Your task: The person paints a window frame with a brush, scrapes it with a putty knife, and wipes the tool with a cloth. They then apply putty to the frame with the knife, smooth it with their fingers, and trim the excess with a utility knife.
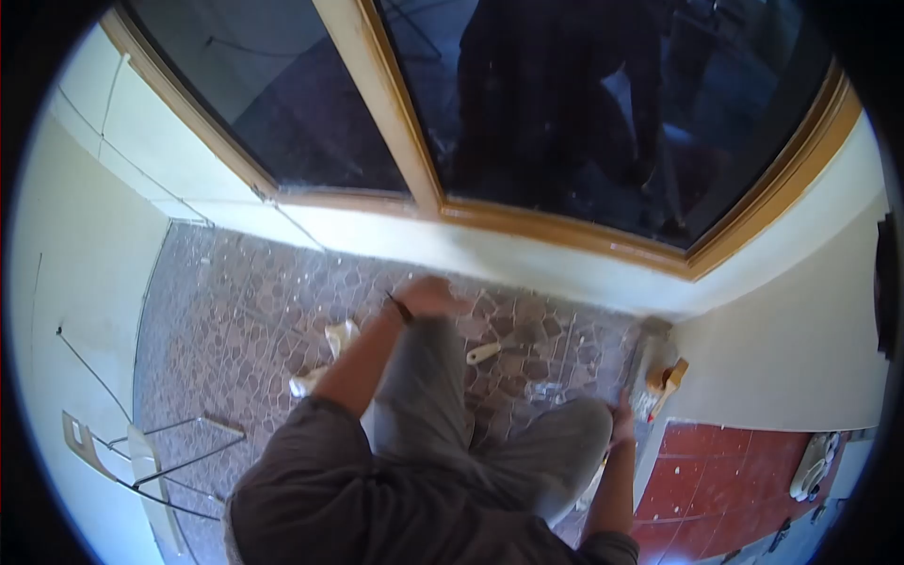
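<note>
My left hand (438,297) is stretched out just beyond my left knee, with its fingers spread and nothing in them; a dark band circles the wrist. Beside my right knee is my right hand (622,421), partly hidden by the knee, at the lower end of a grey, dusty block or ledge (644,367). Whether it holds anything is hidden. On the stone-patterned floor (254,311) between my knees and the wall lies a scraper-like tool with a pale handle (484,354). A brush-like tool with a wooden handle (674,375) rests on the grey ledge.
A wood-framed window (565,243) with dark glass rises ahead above a white wall. Crumpled pale cloth or paper (340,336) lies left of my arm. A metal-legged chair (141,457) stands at the left. Red tiles (702,480) lie at the lower right.
</note>
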A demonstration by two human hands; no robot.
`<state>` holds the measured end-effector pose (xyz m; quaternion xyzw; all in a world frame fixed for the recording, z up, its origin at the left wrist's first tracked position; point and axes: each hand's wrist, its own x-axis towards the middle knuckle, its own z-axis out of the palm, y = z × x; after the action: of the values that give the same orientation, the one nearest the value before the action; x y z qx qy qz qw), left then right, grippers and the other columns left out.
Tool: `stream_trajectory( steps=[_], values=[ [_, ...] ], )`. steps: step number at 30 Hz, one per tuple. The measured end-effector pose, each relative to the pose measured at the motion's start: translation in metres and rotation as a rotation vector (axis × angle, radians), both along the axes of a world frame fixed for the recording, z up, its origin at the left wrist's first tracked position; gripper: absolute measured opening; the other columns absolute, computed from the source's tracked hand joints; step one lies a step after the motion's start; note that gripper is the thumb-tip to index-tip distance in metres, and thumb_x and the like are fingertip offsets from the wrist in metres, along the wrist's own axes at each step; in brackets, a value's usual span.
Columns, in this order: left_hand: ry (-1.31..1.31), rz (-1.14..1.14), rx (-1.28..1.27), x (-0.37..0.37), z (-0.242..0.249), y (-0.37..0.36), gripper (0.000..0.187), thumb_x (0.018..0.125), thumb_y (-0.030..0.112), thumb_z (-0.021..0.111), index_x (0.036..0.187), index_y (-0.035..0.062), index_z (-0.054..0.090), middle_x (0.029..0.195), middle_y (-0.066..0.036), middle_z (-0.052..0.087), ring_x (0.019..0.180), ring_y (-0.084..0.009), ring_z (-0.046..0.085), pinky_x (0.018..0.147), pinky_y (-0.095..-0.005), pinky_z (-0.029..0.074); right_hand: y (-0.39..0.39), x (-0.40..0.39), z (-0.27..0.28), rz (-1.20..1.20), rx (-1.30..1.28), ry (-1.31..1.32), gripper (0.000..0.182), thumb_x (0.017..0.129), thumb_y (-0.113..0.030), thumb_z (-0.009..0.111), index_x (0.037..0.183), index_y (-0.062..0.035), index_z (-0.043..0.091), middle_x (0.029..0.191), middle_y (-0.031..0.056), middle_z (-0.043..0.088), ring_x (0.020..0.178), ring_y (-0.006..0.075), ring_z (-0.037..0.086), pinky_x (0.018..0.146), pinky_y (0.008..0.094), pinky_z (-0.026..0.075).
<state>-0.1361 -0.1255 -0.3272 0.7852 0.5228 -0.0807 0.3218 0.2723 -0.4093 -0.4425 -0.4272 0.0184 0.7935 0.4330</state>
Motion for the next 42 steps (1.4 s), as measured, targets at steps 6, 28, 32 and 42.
stream_trajectory(
  steps=[6, 28, 32, 42],
  values=[
    [-0.522, 0.538, -0.915, -0.042, -0.040, -0.019, 0.062, 0.095, 0.053, 0.049, 0.122, -0.0015, 0.058, 0.114, -0.014, 0.066, 0.106, -0.0233, 0.062, 0.093, -0.0349, 0.049, -0.015, 0.005, -0.093, 0.332, 0.117, -0.595, 0.093, 0.082, -0.080, 0.040, 0.115, 0.0045, 0.061, 0.102, 0.0207, 0.068, 0.095, 0.0348, 0.065, 0.090, 0.0422, 0.051],
    [0.203, -1.057, -0.354, 0.229, -0.027, -0.025, 0.063, 0.082, 0.049, 0.070, 0.120, 0.0009, 0.056, 0.105, -0.018, 0.064, 0.096, -0.0289, 0.062, 0.083, -0.0375, 0.050, -0.100, 0.054, 0.053, -0.563, -0.126, -1.123, 0.023, 0.083, -0.012, 0.067, 0.103, -0.0007, 0.066, 0.084, 0.0055, 0.066, 0.074, 0.0118, 0.063, 0.061, 0.0277, 0.054],
    [-0.002, -1.079, -0.079, 0.318, -0.095, -0.065, 0.084, 0.075, 0.045, 0.076, 0.134, -0.0028, 0.041, 0.129, -0.027, 0.053, 0.119, -0.0376, 0.052, 0.101, -0.0436, 0.043, -0.078, 0.058, 0.026, -0.281, 0.094, -1.846, 0.051, 0.075, 0.006, 0.062, 0.123, -0.0108, 0.058, 0.111, 0.0129, 0.061, 0.098, 0.0269, 0.063, 0.079, 0.0366, 0.054],
    [-0.667, -0.551, 0.057, 0.415, -0.183, -0.152, 0.101, 0.059, 0.041, 0.086, 0.137, 0.0013, 0.035, 0.136, -0.016, 0.047, 0.134, -0.0329, 0.036, 0.115, -0.0534, 0.018, -0.047, 0.069, 0.001, 0.261, 0.433, -2.172, 0.053, 0.078, -0.005, 0.071, 0.127, -0.0205, 0.058, 0.107, 0.0125, 0.058, 0.086, 0.0289, 0.064, 0.074, 0.0414, 0.055]
  ],
)
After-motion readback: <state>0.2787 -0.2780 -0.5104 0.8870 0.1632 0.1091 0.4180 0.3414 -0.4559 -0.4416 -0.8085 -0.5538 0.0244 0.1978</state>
